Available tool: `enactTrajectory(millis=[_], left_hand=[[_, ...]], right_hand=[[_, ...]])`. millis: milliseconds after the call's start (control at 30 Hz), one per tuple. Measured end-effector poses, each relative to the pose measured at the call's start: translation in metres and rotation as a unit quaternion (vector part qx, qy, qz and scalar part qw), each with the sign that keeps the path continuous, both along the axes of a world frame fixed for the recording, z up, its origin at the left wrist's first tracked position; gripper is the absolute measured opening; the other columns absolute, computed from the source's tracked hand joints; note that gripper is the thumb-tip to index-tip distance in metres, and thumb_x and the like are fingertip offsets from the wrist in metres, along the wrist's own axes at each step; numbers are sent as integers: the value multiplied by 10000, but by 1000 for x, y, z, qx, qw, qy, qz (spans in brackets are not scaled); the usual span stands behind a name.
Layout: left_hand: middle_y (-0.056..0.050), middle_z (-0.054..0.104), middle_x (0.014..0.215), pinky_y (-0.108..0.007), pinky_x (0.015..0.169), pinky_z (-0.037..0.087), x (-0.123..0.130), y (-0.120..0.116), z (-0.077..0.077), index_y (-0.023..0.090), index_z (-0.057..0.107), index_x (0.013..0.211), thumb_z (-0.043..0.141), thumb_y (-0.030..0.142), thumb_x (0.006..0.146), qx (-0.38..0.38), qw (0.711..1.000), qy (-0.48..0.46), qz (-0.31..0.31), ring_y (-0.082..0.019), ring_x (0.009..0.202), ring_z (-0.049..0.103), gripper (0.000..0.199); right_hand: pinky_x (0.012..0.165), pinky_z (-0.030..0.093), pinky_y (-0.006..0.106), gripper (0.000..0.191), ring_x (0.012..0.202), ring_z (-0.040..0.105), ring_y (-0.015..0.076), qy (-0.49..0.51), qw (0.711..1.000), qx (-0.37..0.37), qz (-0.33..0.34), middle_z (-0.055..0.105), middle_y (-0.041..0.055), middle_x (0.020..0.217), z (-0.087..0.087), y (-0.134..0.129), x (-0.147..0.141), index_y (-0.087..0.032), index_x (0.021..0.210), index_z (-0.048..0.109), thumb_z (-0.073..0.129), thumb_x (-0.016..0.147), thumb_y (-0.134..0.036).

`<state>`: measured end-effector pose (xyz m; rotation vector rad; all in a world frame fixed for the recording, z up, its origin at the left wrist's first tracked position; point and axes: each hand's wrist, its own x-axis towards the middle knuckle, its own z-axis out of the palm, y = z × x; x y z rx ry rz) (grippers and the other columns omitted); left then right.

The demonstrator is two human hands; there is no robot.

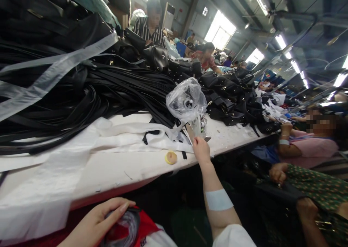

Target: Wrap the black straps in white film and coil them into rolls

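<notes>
My left hand point(104, 218) is low in the view, its thumb and fingers closed on a grey roll point(126, 227) with a dark edge, over red cloth. My right hand point(201, 149) reaches to the white table's edge, its fingers closed round something at the base of a small clear container point(199, 125); what it grips is too small to make out. Just behind that hand sits a crumpled clear plastic bag point(187, 100). A yellow-rimmed round roll point(171, 157) lies left of my right hand on the table point(130, 167).
Long black straps point(122, 82) are heaped at the left and back, with white strips point(62, 167) in front. Black bags point(228, 91) are piled farther along. People sit or stand behind the table and at the right, where one has hands on a black item point(282, 194).
</notes>
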<state>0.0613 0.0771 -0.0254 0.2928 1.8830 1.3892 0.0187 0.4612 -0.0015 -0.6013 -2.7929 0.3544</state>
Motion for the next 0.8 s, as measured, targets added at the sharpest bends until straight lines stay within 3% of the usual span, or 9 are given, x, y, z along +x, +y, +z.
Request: enactTrajectory(millis=[100, 233, 367, 533, 800], left_hand=[[-52, 754, 1045, -377, 991, 489, 2, 0, -6, 258, 785, 969, 544, 664, 801, 11, 1000, 14, -1, -297, 1029, 668, 501], [-64, 756, 1037, -337, 957, 495, 5, 4, -6, 218, 771, 985, 540, 574, 851, 30, 999, 28, -7, -263, 983, 674, 445], [-66, 758, 1014, -317, 927, 493, 8, 2, 0, 190, 763, 981, 542, 529, 865, 42, 999, 28, 1, -243, 957, 673, 422], [-64, 759, 990, -296, 882, 483, 11, -4, 4, 173, 757, 983, 532, 482, 881, 46, 998, 28, 16, -233, 938, 672, 396], [-50, 762, 991, -270, 864, 484, 12, -7, -3, 190, 762, 973, 529, 466, 896, 73, 996, 40, 18, -224, 952, 674, 369]], right_hand=[[745, 472, 305, 272, 815, 637, 204, 26, 992, -47, 110, 697, 66, 859, 4, -36, 19, -197, 956, 700, 458, 970, -320], [827, 443, 345, 250, 885, 601, 227, 85, 960, 29, 265, 688, 89, 903, -17, -110, 38, -223, 1053, 702, 472, 973, -279], [746, 421, 333, 272, 801, 561, 222, 28, 953, 88, 290, 647, 96, 798, -51, -164, 37, -209, 992, 716, 446, 981, -232], [743, 431, 302, 227, 824, 569, 203, 23, 956, 5, 293, 660, 87, 869, -73, -171, 25, -214, 967, 735, 533, 958, -316], [803, 492, 322, 144, 819, 617, 190, 55, 954, -144, 255, 675, 60, 832, -78, -161, 20, -220, 832, 765, 691, 845, -343]])
